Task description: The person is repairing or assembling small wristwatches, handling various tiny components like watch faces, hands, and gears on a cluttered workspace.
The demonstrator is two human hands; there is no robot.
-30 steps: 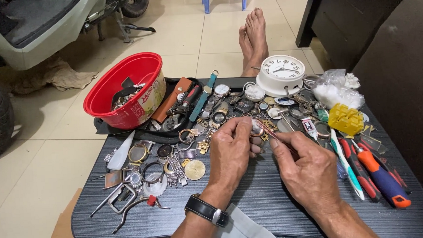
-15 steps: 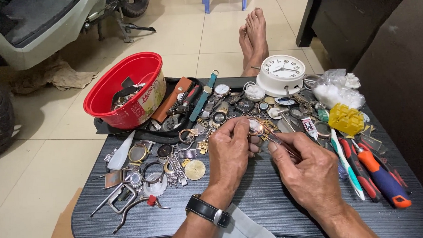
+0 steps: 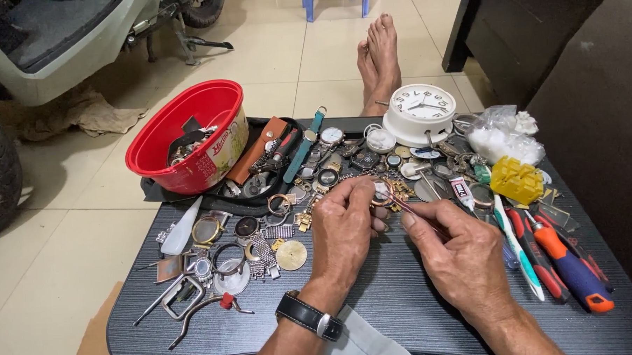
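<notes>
Left hand point(image 3: 342, 229): bare, no rings; black-strap wristwatch point(image 3: 308, 316) w/ silver buckle just behind it at the wrist. Right hand point(image 3: 466, 260): bare, nothing worn at the wrist. Forearms uncovered, no sleeves. Bare feet point(image 3: 380, 56) well beyond both hands.

The left hand point(image 3: 342, 232) has been eased slightly toward the right hand point(image 3: 466, 260), and the small round watch part point(image 3: 382, 192) is now pinched closer to the thin tool point(image 3: 419, 216), which has been nudged in.
</notes>
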